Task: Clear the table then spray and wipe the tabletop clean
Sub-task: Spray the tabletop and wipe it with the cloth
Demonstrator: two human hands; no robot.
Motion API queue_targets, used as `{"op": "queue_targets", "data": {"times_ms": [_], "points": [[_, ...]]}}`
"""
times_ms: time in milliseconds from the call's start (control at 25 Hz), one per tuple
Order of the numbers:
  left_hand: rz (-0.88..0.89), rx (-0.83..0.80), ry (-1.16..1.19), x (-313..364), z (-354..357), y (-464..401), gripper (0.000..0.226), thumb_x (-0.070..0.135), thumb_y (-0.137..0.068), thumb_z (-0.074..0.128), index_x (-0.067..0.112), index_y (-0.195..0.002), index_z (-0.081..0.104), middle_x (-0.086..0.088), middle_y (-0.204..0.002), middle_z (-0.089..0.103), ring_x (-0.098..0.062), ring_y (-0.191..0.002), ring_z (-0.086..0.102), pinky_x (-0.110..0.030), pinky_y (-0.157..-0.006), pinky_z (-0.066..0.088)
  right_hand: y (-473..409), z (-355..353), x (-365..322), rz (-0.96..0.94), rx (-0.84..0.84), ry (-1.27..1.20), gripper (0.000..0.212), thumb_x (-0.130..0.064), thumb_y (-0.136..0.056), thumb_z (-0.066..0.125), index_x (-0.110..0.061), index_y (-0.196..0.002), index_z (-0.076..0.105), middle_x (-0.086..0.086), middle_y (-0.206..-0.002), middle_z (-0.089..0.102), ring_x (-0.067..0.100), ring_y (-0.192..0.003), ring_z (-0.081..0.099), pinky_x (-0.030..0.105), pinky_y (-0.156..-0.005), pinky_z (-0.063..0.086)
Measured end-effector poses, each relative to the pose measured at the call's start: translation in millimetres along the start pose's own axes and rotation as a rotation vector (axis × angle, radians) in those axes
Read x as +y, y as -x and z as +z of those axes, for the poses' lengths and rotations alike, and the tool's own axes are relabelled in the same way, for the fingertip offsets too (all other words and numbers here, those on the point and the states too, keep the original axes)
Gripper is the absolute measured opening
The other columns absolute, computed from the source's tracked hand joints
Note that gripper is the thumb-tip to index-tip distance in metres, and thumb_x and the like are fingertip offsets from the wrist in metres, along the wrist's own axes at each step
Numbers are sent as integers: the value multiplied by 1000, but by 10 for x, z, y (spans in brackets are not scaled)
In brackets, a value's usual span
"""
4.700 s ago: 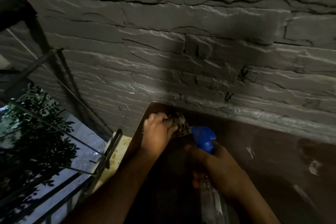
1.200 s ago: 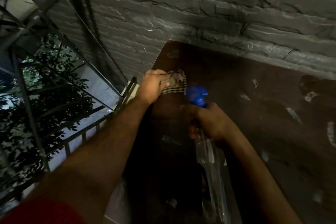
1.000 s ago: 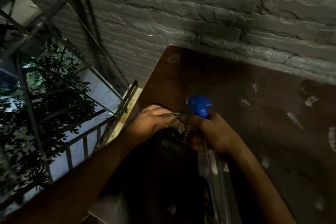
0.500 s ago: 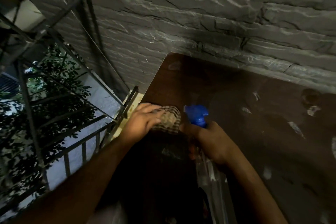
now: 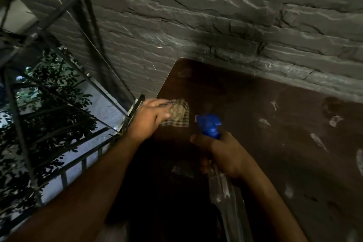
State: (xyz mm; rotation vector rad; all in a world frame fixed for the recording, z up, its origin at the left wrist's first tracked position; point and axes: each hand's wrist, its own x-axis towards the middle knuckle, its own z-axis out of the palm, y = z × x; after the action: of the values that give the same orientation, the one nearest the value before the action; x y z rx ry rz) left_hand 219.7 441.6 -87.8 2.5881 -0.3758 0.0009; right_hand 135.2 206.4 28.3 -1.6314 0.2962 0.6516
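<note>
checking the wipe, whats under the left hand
A checkered cloth lies under the left hand, on the brown tabletop near its left edge. The tabletop beneath the cloth is covered.

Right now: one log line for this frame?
phase: wiping | left hand: presses checked cloth at tabletop left edge | right hand: grips spray bottle | smears remain, right side

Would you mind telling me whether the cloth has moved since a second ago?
Yes: the cloth has slid along the table's left edge toward the wall-side corner.
</note>
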Motion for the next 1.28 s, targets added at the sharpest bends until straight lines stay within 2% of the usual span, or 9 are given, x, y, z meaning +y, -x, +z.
{"op": "queue_targets", "data": {"times_ms": [160,280,400,560,640,800,1040,1160,1280], "points": [[-182,78,-68,414,326,-845,35,24,-91,61,19,-126,62,-1,-133,56,-23,-124,43,-32,-104,32,-13,35,13,81,-18,-75,21,-20,-83,70,-5,-76,55,14,-52,52,27,-45,50,34,-49,45],[76,-65,-55,606,475,-480,33,21,-90,61,18,-122,65,-2,-131,58,-26,-124,45,-35,-101,32,57,-14,-33,84,-26,-62,20,-18,-86,67,-1,-79,56,19,-59,52,28,-47,49,33,-49,45],[208,-27,-10,288,260,-89,27,24,-88,60,12,-109,72,-6,-121,66,-31,-115,53,-39,-98,41,74,-85,-66,107,0,-137,17,-14,-86,66,-1,-83,56,18,-59,48,27,-49,46,35,-50,43],[-100,15,-63,361,324,-880,34,22,-91,61,17,-124,64,-3,-131,58,-27,-123,45,-38,-104,35,32,-32,-79,153,35,-147,22,-18,-85,68,-1,-90,55,16,-61,49,27,-52,46,37,-52,45],[-64,-72,-36,651,419,-1080,37,24,-93,58,19,-130,59,-1,-136,54,-23,-126,41,-35,-106,31,8,-24,-81,158,63,-136,25,-19,-85,68,2,-92,57,15,-60,51,25,-50,49,31,-46,46],[309,-180,-38,328,326,-248,33,25,-90,54,16,-119,67,-5,-127,61,-27,-120,48,-37,-102,37,42,-83,-119,120,65,-140,31,-16,-87,65,9,-102,58,16,-61,52,23,-47,49,28,-42,46],[-49,-3,-42,-24,87,-559,31,19,-90,62,15,-120,66,-3,-130,60,-29,-122,47,-37,-104,35,20,49,-89,105,12,-92,32,-23,-85,67,2,-103,59,16,-67,58,27,-57,55,27,-47,50],[65,-106,-57,415,261,-328,35,19,-91,60,19,-127,61,2,-136,55,-24,-129,40,-38,-108,31,69,95,-53,98,-15,-50,27,-23,-85,67,0,-98,61,17,-68,59,28,-59,56,29,-49,50],[250,-112,1,217,154,484,32,28,-91,54,15,-116,70,-3,-126,63,-25,-120,50,-36,-102,36,201,68,6,69,-36,-20,24,-24,-83,67,-1,-88,63,16,-64,59,28,-55,56,35,-53,48]]}}
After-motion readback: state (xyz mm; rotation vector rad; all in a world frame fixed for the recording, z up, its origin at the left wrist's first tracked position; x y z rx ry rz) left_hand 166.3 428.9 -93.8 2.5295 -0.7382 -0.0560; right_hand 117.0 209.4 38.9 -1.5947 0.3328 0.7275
